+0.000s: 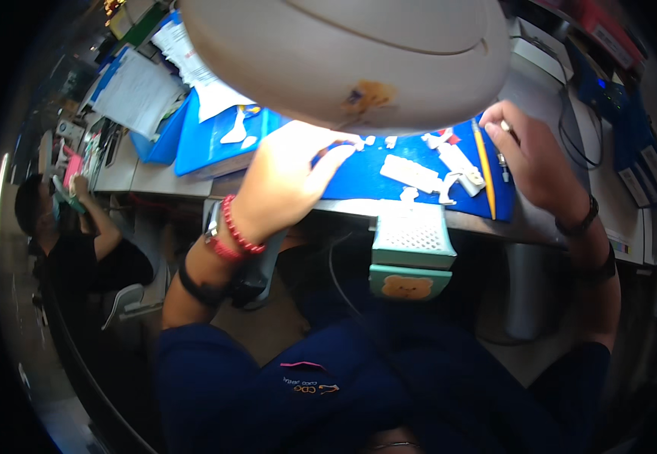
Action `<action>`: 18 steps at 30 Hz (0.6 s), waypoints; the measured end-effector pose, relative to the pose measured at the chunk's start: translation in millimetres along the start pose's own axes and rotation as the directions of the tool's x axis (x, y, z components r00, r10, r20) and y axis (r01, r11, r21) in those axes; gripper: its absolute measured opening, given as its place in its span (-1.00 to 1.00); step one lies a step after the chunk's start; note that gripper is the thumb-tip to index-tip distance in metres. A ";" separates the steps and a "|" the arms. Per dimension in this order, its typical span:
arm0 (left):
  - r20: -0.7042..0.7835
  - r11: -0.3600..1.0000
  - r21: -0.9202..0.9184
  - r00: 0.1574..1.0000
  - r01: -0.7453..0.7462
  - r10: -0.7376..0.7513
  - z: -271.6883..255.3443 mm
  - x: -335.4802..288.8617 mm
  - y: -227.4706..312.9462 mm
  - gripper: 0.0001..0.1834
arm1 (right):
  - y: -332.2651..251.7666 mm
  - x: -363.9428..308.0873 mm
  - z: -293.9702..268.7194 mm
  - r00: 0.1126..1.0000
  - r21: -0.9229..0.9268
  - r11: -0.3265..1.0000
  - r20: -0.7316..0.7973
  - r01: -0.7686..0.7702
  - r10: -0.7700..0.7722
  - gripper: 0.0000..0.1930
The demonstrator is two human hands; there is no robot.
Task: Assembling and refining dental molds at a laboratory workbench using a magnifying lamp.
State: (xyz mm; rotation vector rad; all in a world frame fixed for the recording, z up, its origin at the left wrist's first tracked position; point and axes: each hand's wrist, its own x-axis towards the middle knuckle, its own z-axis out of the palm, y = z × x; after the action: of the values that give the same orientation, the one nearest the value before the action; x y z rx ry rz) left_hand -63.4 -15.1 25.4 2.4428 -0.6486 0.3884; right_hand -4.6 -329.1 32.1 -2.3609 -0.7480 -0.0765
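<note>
Head view | left hand (291,178) flat, fingers released, on blue mat (366,178) | right hand (529,155) fingers grasping small metal part (505,126) | white pieces (412,174) between.

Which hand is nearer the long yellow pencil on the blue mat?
Right. The right hand sits just beside the long yellow pencil, at its right edge. The left hand rests at the blue mat's left end, well away from it.
</note>
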 end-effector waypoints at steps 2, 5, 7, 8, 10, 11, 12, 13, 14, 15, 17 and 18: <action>-0.054 0.992 0.101 0.995 -0.072 0.078 3.8 -1.0 -1.4 -0.82 | -17.7 -0.5 7.1 0.999 0.020 0.999 0.033 0.030 -0.031 -0.87; -0.042 0.993 0.118 0.999 -0.027 0.032 -7.6 -7.1 13.3 -0.87 | -21.3 9.4 11.3 0.993 -0.020 0.997 0.091 0.081 -0.079 -0.89; -0.054 0.999 -0.029 0.998 0.034 -0.036 -15.7 -19.1 24.1 -0.88 | -12.0 11.7 19.1 0.986 -0.044 0.988 0.074 0.151 -0.148 -0.92; -0.105 0.998 -0.065 0.994 0.009 -0.015 -16.1 -30.0 24.8 -0.89 | -9.3 10.4 18.8 0.975 -0.055 0.975 0.077 0.214 -0.209 -0.90; -0.110 0.988 -0.143 0.991 0.059 -0.075 -21.9 -52.5 37.1 -0.89 | -11.6 8.7 17.8 0.958 -0.061 0.958 0.083 0.281 -0.275 -0.88; -0.110 0.969 -0.221 0.984 0.111 -0.138 -25.0 -64.8 44.4 -0.88 | -18.0 7.3 13.8 0.975 -0.057 0.983 0.151 0.174 -0.164 -0.84; -0.132 0.952 -0.282 0.978 0.118 -0.161 -22.1 -76.8 45.9 -0.85 | -22.3 5.0 10.7 0.976 -0.063 0.996 0.214 0.062 -0.047 -0.80; -0.131 0.953 -0.280 0.979 0.114 -0.156 -21.3 -86.5 51.9 -0.85 | -21.2 3.2 11.6 0.977 -0.064 0.996 0.209 0.061 -0.046 -0.80; -0.152 0.953 -0.276 0.974 0.123 -0.169 -18.4 -92.2 56.6 -0.84 | -13.7 1.5 11.6 0.977 -0.097 0.983 0.164 0.153 -0.136 -0.79; -0.170 0.952 -0.274 0.968 0.132 -0.183 -15.3 -97.6 60.7 -0.83 | -6.3 -1.8 12.8 0.967 -0.136 0.961 0.122 0.240 -0.224 -0.78; -0.172 0.948 -0.295 0.969 0.119 -0.175 -10.3 -107.1 68.6 -0.81 | -1.3 -14.1 9.6 0.961 -0.148 0.950 0.039 0.276 -0.273 -0.78; -0.170 0.929 -0.345 0.965 0.132 -0.201 -9.3 -112.7 71.0 -0.83 | -8.3 -21.3 3.7 0.973 -0.101 0.969 -0.030 0.226 -0.230 -0.79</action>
State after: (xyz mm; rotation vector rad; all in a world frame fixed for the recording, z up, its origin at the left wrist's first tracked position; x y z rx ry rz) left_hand -196.7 -19.8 19.4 2.0839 -0.3780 0.4160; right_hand -27.3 -332.2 28.8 -2.3458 -1.0136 -0.2652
